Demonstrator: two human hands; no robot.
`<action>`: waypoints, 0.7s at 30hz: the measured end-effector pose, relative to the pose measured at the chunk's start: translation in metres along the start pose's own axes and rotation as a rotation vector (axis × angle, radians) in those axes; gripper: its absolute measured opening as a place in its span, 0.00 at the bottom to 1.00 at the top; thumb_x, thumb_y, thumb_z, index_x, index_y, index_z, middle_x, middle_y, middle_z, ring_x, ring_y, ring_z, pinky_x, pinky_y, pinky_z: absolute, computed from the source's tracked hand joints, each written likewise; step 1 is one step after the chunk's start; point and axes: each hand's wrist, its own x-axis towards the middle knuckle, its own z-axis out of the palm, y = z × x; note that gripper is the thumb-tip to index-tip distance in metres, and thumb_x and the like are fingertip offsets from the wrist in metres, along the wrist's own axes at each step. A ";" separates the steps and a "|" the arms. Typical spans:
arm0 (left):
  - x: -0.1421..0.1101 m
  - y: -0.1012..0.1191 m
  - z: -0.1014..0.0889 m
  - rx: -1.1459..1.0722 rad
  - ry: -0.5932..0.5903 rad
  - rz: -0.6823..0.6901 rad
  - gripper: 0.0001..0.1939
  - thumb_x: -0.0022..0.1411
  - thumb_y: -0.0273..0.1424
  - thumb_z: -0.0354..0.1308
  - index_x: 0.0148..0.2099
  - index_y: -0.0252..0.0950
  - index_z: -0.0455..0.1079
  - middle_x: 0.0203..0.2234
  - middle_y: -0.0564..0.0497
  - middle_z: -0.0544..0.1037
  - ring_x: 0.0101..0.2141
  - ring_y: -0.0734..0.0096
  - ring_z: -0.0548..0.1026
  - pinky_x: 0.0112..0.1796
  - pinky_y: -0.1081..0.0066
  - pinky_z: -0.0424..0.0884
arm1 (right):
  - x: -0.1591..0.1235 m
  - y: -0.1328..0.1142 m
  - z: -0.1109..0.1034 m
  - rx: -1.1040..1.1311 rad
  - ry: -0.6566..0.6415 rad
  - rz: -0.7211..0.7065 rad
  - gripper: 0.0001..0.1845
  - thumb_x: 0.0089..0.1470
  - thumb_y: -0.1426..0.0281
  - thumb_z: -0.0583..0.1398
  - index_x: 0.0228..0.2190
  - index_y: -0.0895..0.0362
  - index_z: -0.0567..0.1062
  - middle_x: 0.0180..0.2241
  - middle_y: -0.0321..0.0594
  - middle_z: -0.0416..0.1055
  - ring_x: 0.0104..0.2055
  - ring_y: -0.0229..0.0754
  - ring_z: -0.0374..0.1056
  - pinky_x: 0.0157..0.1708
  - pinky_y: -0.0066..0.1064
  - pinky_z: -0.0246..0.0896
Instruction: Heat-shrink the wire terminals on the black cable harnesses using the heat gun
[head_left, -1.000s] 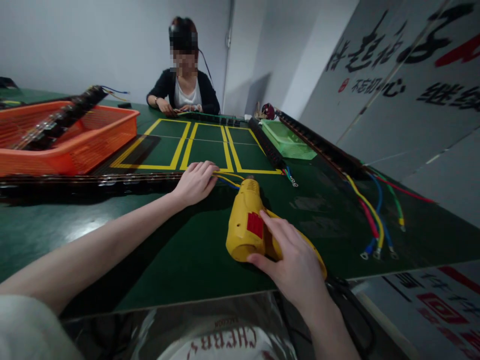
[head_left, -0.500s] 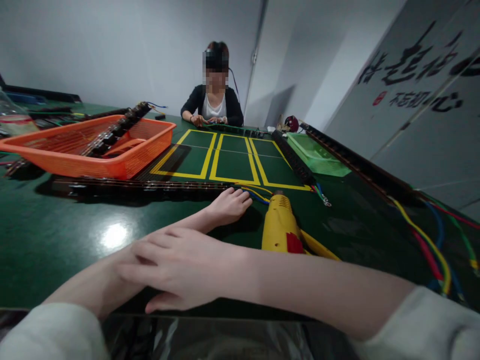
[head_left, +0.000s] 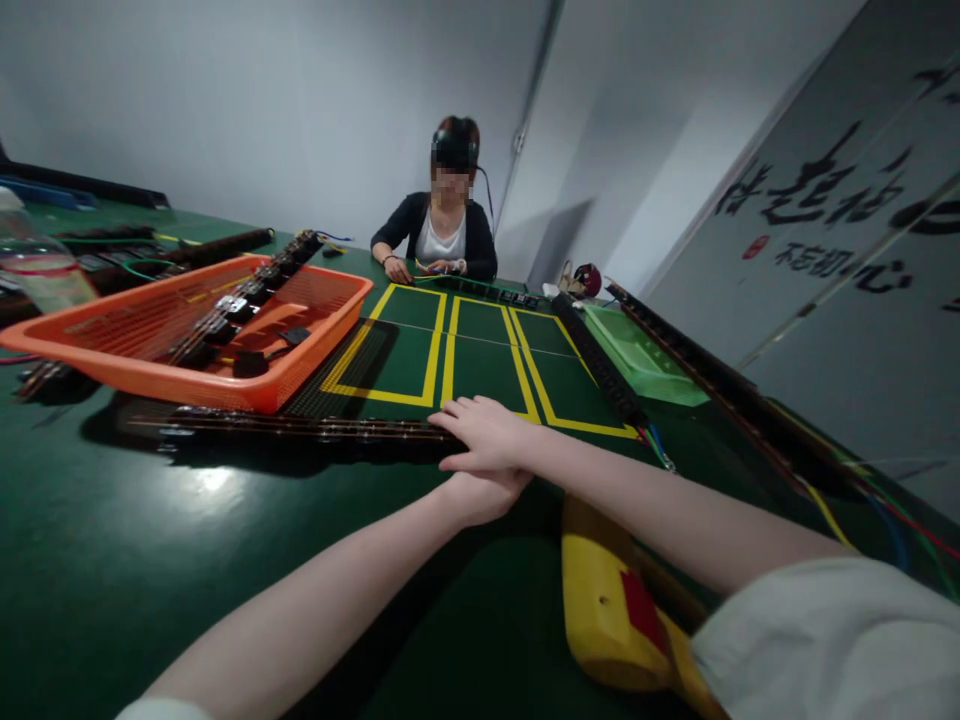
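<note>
My right hand (head_left: 487, 435) reaches across from the right and lies flat, fingers stretched out, on top of my left hand (head_left: 480, 497). Both rest at the right end of a long dark terminal strip (head_left: 300, 430) that runs leftward over the green table (head_left: 112, 560). My left hand's fingers are hidden under the right hand. A yellow electric drill (head_left: 607, 600) with a red patch lies on the table below my right forearm, untouched.
An orange basket (head_left: 315, 345) with dark strips in it stands at the left, a plastic bottle (head_left: 37, 270) beyond it. A black strip (head_left: 600, 362), a green tray (head_left: 637, 350) and coloured wires (head_left: 862, 500) lie at the right. A person (head_left: 442, 235) sits across the table.
My right hand has let go of the drill, swung left over my left arm, and now lies on my left hand. The view has tilted up and shifted.
</note>
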 end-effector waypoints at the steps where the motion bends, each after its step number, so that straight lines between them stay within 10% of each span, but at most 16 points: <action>1: -0.001 -0.001 0.000 0.003 0.018 0.019 0.23 0.64 0.28 0.44 0.61 0.41 0.59 0.53 0.42 0.68 0.50 0.56 0.69 0.47 0.58 0.67 | 0.001 0.006 0.005 -0.001 -0.010 0.038 0.32 0.51 0.52 0.61 0.50 0.61 0.66 0.45 0.48 0.69 0.43 0.46 0.67 0.36 0.34 0.59; 9: 0.002 -0.003 0.005 -0.062 0.117 0.197 0.12 0.63 0.28 0.48 0.45 0.33 0.69 0.44 0.42 0.73 0.45 0.56 0.71 0.47 0.60 0.68 | 0.010 0.021 0.006 -0.105 0.004 -0.002 0.18 0.57 0.57 0.57 0.40 0.60 0.68 0.37 0.41 0.70 0.38 0.41 0.66 0.33 0.32 0.59; 21: -0.001 -0.001 -0.008 -0.110 -0.129 0.128 0.13 0.66 0.29 0.45 0.50 0.37 0.63 0.49 0.46 0.69 0.48 0.63 0.67 0.47 0.63 0.64 | -0.076 0.089 -0.119 -0.808 0.402 -0.132 0.18 0.62 0.66 0.49 0.50 0.63 0.65 0.40 0.46 0.69 0.43 0.47 0.60 0.38 0.37 0.53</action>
